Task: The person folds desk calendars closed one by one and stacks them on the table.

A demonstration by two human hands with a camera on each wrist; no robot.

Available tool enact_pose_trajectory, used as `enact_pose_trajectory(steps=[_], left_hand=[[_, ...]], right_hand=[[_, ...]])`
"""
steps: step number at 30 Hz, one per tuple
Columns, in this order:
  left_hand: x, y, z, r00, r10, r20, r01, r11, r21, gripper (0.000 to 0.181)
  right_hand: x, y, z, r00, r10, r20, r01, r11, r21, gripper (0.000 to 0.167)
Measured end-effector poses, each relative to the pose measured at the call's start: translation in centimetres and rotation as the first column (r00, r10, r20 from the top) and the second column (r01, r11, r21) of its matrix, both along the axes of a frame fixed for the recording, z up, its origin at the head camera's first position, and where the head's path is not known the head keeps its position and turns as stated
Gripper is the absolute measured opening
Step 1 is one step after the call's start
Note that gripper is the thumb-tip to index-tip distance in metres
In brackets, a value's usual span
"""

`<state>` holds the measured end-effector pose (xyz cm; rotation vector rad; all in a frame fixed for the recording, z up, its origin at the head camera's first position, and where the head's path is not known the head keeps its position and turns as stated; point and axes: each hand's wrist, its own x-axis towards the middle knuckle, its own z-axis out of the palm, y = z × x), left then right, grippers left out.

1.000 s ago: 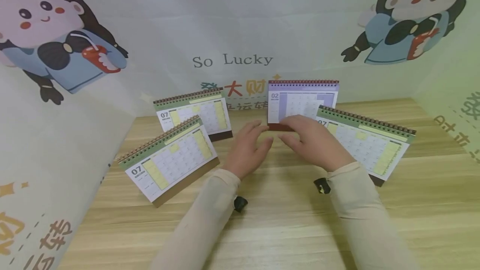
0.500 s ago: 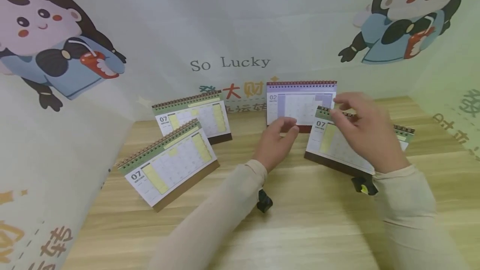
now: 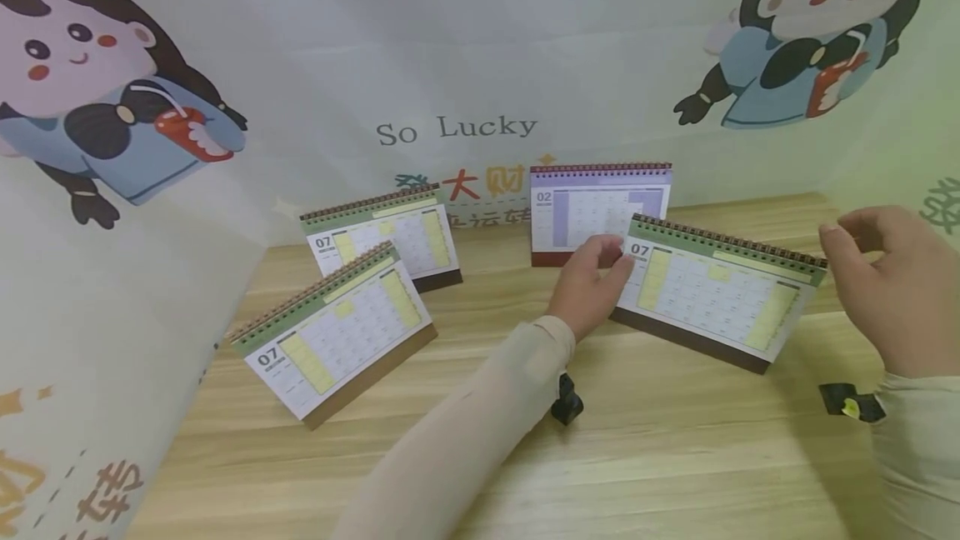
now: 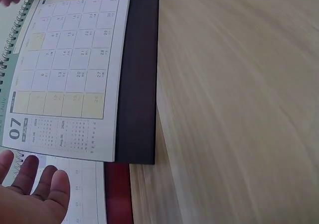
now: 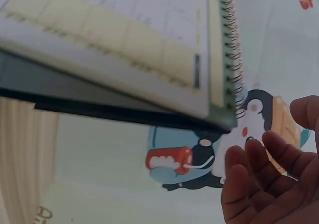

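A green-topped desk calendar (image 3: 708, 294) marked 07 stands tilted on the right of the table, on a dark base. My left hand (image 3: 592, 286) is at its left edge, fingers loosely bent; whether they touch it I cannot tell. To its right my right hand (image 3: 896, 290) is held up with nothing in it, and in the right wrist view the fingers (image 5: 264, 184) are apart from the calendar's spiral corner. Behind stands a purple desk calendar (image 3: 581, 211) marked 02 on a red base, its lower right part covered by the front calendar and my left hand.
Two more green 07 desk calendars stand on the left: one at the front (image 3: 341, 340) on a brown base, partly covering the back one (image 3: 416, 244). A printed cloth (image 3: 465, 65) with cartoon figures rises behind and beside the wooden table (image 3: 450, 457).
Both hands have moved right from in front of the purple calendar. The left came to the right calendar's left edge; the right passed across that calendar to its far side. The calendars stay put.
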<state>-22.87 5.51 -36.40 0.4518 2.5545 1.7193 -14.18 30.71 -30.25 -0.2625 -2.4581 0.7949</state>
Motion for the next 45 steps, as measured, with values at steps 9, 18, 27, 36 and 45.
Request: enact_pose_trajectory(steps=[9,18,27,36,45], left_hand=[[-0.7,1.6,-0.3,0.995,0.041,0.087,-0.043,0.999,0.024,0.041],[-1.4,2.5,-0.8,0.989,0.089,0.12,-0.093,0.995,0.031,0.029],[-1.6,2.3,-1.5,0.995,0.069,0.071,-0.065,0.996,-0.054,0.03],[-1.5,2.6,-1.9,0.996,0.092,-0.01,-0.092,0.993,-0.072,0.025],[-1.7,2.5,-2.1,0.996,0.084,-0.026,-0.086,0.993,-0.082,0.025]], right_hand=[[0.5,1.3,-2.1,0.965,0.025,0.26,-0.016,0.999,-0.035,0.063],[0.3,1.5,-3.1,0.961,0.096,0.261,-0.08,0.994,-0.069,0.063],[0.3,1.6,-3.8,0.946,0.161,0.282,-0.129,0.983,-0.128,0.059],[0.5,1.5,-4.8,0.951,0.142,0.276,-0.111,0.986,-0.123,0.058],[0.1,1.5,-5.3,0.939,0.192,0.285,-0.124,0.963,-0.24,0.061]])
